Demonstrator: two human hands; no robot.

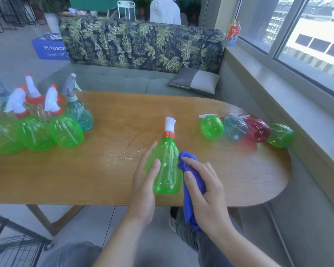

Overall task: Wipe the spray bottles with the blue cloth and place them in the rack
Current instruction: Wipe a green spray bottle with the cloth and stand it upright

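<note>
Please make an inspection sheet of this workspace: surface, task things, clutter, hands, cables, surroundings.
Surface: wooden table, with small wet marks near its middle.
Task things: green spray bottle between both hands; blue cloth against its right side; upright bottles grouped far left; four lying bottles far right; wire rack on the floor, lower left.
Clutter: nothing seen.
Hands: left hand lies open along the bottle; right hand grips the cloth.
Cables: nothing seen.
Surroundings: leaf-print sofa, grey cushion, window, a person in white behind.
</note>
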